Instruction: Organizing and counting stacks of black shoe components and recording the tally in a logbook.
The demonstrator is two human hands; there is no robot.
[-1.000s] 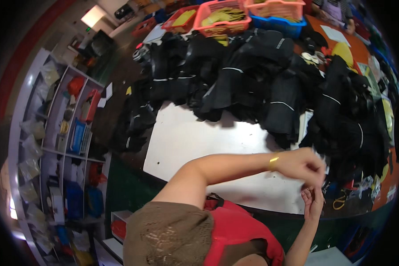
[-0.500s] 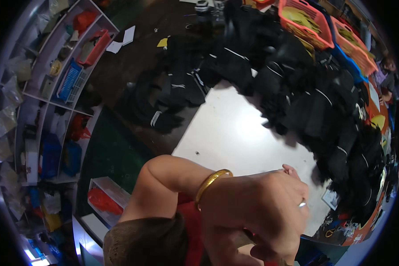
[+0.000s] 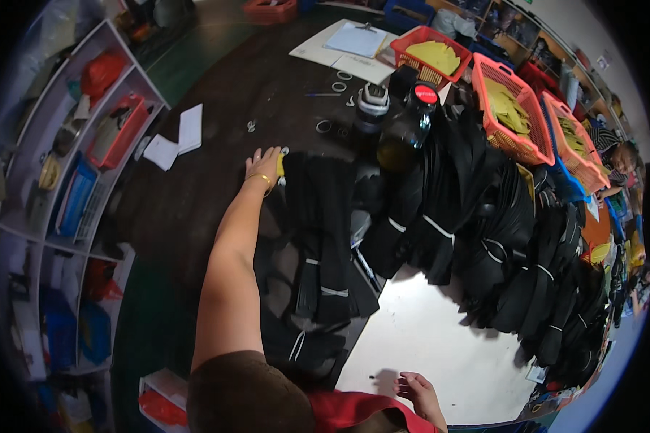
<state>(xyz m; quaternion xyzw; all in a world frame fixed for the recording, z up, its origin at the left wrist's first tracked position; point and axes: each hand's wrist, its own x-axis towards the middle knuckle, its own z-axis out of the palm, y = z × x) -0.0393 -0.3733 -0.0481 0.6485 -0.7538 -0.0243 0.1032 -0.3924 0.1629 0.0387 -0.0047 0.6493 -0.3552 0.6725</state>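
My left hand (image 3: 262, 167), below which a gold bracelet (image 3: 267, 185) circles the wrist, reaches far out over the dark table. Its fingers are stretched out beside a small yellow piece (image 3: 280, 167); whether they touch it I cannot tell. Just right of that lie bundles of black strips (image 3: 323, 238) tied with white bands. Close to my body, my right hand (image 3: 419, 395) hovers over the near part of a white board (image 3: 426, 332), fingers loosely bent and apart, with nothing seen in them. More tied black bundles (image 3: 440, 216) line the board's far and right sides.
A dark glass jar with a red lid (image 3: 410, 126) stands behind the bundles. Baskets of yellow pieces (image 3: 513, 115) sit at the far right. A clipboard (image 3: 355, 40) and white rings (image 3: 325, 126) lie farther back. Shelving (image 3: 54, 245) stands left; another person (image 3: 621, 159) is far right.
My left hand, earlier close in front of me, has swung far forward and left to the yellow piece. My right hand now shows over the board. The view has tilted toward the table's far side.
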